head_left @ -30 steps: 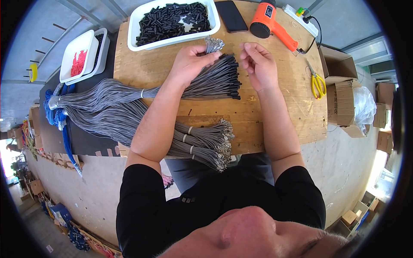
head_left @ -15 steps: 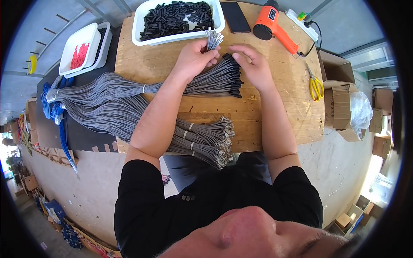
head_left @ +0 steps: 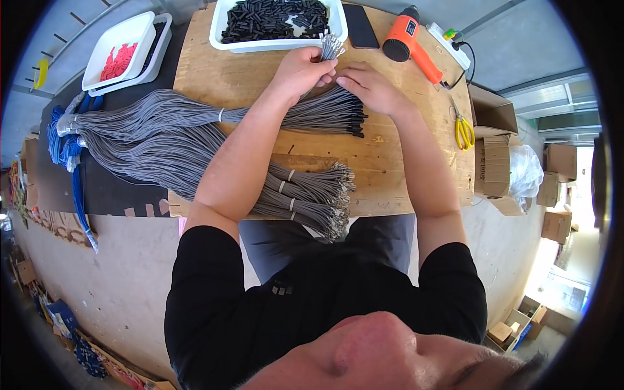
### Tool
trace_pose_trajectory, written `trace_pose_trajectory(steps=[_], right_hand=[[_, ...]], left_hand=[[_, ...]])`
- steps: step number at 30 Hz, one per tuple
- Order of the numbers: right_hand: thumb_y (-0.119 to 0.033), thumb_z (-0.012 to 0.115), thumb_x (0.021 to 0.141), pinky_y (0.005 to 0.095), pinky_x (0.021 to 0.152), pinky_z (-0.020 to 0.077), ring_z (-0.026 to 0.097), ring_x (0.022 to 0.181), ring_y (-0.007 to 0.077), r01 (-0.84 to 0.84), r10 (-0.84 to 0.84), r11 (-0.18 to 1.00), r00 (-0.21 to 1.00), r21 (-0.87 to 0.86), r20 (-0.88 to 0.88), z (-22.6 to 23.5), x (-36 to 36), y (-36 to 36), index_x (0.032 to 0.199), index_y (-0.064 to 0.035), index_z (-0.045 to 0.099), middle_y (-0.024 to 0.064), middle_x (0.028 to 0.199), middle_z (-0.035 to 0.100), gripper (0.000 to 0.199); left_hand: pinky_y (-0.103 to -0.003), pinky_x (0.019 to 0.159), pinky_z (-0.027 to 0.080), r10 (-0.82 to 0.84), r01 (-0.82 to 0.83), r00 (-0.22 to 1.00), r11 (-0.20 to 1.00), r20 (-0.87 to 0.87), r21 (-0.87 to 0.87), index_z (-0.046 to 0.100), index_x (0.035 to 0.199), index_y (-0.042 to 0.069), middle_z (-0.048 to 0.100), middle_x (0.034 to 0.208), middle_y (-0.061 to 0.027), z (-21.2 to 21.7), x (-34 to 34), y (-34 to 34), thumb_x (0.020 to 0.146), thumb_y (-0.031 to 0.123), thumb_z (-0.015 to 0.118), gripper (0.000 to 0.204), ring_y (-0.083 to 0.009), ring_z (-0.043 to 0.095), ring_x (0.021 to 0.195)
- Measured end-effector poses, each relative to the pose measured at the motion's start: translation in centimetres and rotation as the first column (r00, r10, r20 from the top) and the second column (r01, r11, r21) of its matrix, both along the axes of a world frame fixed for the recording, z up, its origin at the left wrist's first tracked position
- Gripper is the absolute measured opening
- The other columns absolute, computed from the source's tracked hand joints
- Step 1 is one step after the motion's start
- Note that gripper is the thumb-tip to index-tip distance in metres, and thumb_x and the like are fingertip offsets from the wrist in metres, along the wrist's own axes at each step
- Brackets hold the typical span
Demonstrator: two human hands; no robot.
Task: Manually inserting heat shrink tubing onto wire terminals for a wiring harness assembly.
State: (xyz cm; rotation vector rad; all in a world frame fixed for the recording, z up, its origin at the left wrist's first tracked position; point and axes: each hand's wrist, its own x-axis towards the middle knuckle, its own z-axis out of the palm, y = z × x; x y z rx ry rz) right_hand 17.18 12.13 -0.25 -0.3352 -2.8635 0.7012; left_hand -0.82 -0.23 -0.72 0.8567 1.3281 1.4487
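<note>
Left hand grip clamped on grey wire bundle near tabletop far edge; right hand grip closed, touching black-tipped wires.

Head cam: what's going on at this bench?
A person sits at a wooden worktable sorting grey wires. The left hand grips a small bunch of grey wires with bare metal tips, held up by the white tray of black sleeves. The right hand rests on the black-tipped bundle. An orange heat gun and yellow scissors lie untouched.

Two trays, one heat gun, one scissors
</note>
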Motion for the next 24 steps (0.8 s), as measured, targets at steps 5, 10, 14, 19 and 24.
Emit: trace_pose_trajectory(steps=[5, 10, 14, 19, 24], right_hand=[[-0.035, 0.050, 0.103, 0.0416, 0.103, 0.0418, 0.053, 0.114, 0.0318, -0.050, 0.045, 0.989, 0.998, 0.139, 0.043, -0.1, -0.4, -0.6, 0.111, -0.0068, 0.067, 0.0109, 0.110, 0.061, 0.033], [-0.030, 0.052, 0.102, 0.0408, 0.104, 0.0414, 0.052, 0.118, 0.0307, -0.071, 0.049, 0.987, 0.988, 0.143, 0.147, 1.2, -0.5, -1.6, 0.118, -0.0091, 0.065, 0.0101, 0.117, 0.061, 0.029], [-0.036, 0.051, 0.102, 0.0439, 0.101, 0.0425, 0.054, 0.113, 0.0301, -0.081, 0.050, 0.981, 0.983, 0.174, 0.175, 1.7, -0.2, -2.4, 0.109, -0.0090, 0.067, 0.0096, 0.109, 0.060, 0.032], [-0.029, 0.058, 0.098, 0.0435, 0.094, 0.0461, 0.058, 0.105, 0.0324, -0.080, 0.077, 0.996, 0.994, 0.043, 0.071, 2.3, 0.4, -1.6, 0.100, -0.0057, 0.068, 0.0104, 0.100, 0.064, 0.026], [-0.005, 0.063, 0.092, 0.0296, 0.079, 0.0531, 0.068, 0.088, 0.0158, 0.262, -0.336, 0.923, 0.906, -0.283, -0.257, 5.8, -3.0, 4.2, 0.108, -0.0036, 0.070, 0.0078, 0.095, 0.072, 0.018]], left_hand=[[-0.026, 0.066, 0.053, 0.002, -0.002, 0.999, 1.000, 0.049, 0.012, 0.068, 0.104, -0.002, 0.068, 0.085, -0.0058, -0.1, 0.0, -0.1, 0.095, 0.013, 0.069, 0.018, -0.0121, 0.062, 0.071], [-0.026, 0.067, 0.053, 0.003, -0.003, 0.999, 1.000, 0.051, 0.017, 0.068, 0.104, -0.002, 0.068, 0.085, -0.0061, 0.0, -0.1, -0.1, 0.095, 0.013, 0.069, 0.018, -0.0123, 0.063, 0.072], [-0.028, 0.067, 0.054, 0.000, 0.000, 0.999, 1.000, 0.042, 0.010, 0.068, 0.104, -0.002, 0.069, 0.086, -0.0067, 0.4, -0.1, -0.3, 0.094, 0.013, 0.069, 0.018, -0.0131, 0.064, 0.073], [-0.029, 0.067, 0.056, 0.002, -0.001, 0.996, 1.000, 0.091, -0.011, 0.068, 0.107, -0.003, 0.071, 0.090, -0.0090, 0.6, 0.1, -0.4, 0.094, 0.009, 0.067, 0.017, -0.0155, 0.067, 0.076], [-0.025, 0.061, 0.054, -0.032, 0.033, 0.999, 0.997, -0.007, 0.072, 0.070, 0.092, -0.001, 0.071, 0.079, -0.0059, -0.8, 0.2, -0.2, 0.087, 0.007, 0.071, 0.009, -0.0115, 0.068, 0.069]])
